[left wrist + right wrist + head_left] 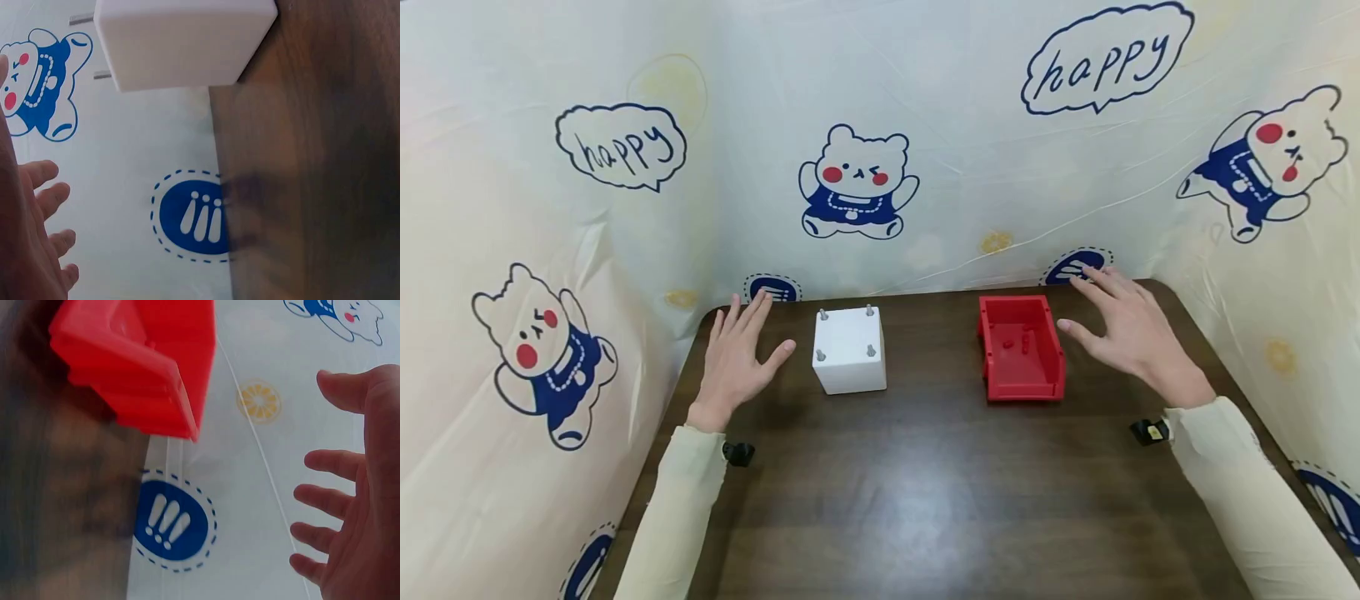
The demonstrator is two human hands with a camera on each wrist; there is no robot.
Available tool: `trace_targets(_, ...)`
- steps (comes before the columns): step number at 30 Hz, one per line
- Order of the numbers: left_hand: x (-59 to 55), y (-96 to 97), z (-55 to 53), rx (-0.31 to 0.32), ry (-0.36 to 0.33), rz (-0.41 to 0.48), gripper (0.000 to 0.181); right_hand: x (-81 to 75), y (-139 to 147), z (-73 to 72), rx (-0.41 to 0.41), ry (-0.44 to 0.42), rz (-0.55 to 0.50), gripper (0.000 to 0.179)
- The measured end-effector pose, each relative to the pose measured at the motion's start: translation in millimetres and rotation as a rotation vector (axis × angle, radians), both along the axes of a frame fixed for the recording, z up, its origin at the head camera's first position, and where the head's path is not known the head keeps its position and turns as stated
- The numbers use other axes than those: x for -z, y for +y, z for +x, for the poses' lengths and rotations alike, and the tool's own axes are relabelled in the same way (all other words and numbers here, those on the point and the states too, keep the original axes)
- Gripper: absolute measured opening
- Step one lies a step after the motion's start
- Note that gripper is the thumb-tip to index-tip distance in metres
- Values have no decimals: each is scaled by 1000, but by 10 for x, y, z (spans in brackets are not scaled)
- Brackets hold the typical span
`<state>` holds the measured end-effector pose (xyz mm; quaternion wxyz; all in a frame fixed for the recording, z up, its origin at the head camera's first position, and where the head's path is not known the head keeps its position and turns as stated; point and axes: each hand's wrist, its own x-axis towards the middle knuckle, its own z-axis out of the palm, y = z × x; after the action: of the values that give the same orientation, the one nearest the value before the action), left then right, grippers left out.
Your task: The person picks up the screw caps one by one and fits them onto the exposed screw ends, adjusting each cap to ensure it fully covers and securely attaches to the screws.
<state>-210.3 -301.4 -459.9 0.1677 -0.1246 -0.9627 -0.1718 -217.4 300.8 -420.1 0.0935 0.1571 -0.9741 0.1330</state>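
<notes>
A white block (850, 337) stands on the dark table, with several grey metal studs or screws upright near the corners of its top. My left hand (735, 358) is to the left of it, fingers spread, apart from the block and holding nothing. To the right sits a red open bin (1022, 350) with several small red pieces (1026, 342) on its floor; their kind is too small to tell. My right hand (1123, 329) hovers just right of the bin with fingers extended and nothing held. Both wrist views show the palms bare.
The dark wooden table (880, 492) is bounded at the back and sides by a pale printed curtain (940, 167) with bears and "happy" bubbles. A small black camera (741, 454) sits at the left wrist, another camera (1148, 431) at the right.
</notes>
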Motion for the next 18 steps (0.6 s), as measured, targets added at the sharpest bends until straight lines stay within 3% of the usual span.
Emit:
trace_targets(9, 136, 53, 44, 67, -9, 43, 85, 141, -225, -1, -56, -126, -95, 72)
trace_targets(18, 269, 156, 71, 118, 5, 91, 82, 227, -321, -70, -87, -97, -128, 63)
